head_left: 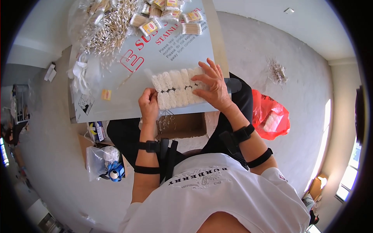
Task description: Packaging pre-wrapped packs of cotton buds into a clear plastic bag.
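Note:
A clear plastic pack of cotton swabs (176,88) lies at the table's near edge, its white bundles set in two rows with small dark gaps between them. My left hand (148,105) is closed on the pack's left end. At the right end, the thumb and index finger of my right hand (213,86) press on the bundles, a little apart, while the other fingers are raised. The underside of the pack is hidden.
Loose cotton swabs (110,33) are heaped at the far left of the table (128,93). Small labelled swab packs (150,27) lie beside them. Below the near edge stands a cardboard box (186,126). A red plastic bag (268,114) rests on the floor at right.

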`<state>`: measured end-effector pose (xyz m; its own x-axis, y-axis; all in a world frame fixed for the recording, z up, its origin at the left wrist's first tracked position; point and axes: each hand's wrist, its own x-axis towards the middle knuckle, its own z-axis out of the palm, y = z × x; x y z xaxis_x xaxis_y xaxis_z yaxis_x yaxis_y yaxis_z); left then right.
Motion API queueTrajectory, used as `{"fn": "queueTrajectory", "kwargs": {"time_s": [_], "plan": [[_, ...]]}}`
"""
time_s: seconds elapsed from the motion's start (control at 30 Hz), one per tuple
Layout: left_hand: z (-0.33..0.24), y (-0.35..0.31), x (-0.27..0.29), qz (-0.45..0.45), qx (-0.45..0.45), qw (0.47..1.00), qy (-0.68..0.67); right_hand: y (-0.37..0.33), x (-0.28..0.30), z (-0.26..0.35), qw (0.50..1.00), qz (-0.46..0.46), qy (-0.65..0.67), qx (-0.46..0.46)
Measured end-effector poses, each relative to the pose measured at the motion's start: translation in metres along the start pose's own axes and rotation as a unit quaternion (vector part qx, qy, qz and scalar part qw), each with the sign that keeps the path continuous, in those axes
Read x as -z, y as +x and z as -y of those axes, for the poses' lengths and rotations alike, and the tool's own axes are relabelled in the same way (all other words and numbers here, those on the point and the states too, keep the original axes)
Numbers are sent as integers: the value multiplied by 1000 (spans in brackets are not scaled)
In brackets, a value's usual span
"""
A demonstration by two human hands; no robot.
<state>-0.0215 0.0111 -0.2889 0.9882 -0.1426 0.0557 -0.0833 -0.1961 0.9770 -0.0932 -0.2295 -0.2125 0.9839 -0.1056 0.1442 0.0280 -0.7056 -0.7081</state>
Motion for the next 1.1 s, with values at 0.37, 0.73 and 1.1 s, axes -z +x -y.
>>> {"fn": "queueTrajectory", "kwargs": {"time_s": [0.37, 0.73, 1.1], "plan": [[-4, -3, -2, 11, 32, 999, -22, 5, -6, 10, 999, 3, -42, 28], [2, -4, -5, 2, 14, 1000, -20, 9, -20, 21, 998, 10, -54, 30], [-1, -4, -5, 5, 11, 1000, -22, 15, -28, 35, 995, 24, -85, 35]]}}
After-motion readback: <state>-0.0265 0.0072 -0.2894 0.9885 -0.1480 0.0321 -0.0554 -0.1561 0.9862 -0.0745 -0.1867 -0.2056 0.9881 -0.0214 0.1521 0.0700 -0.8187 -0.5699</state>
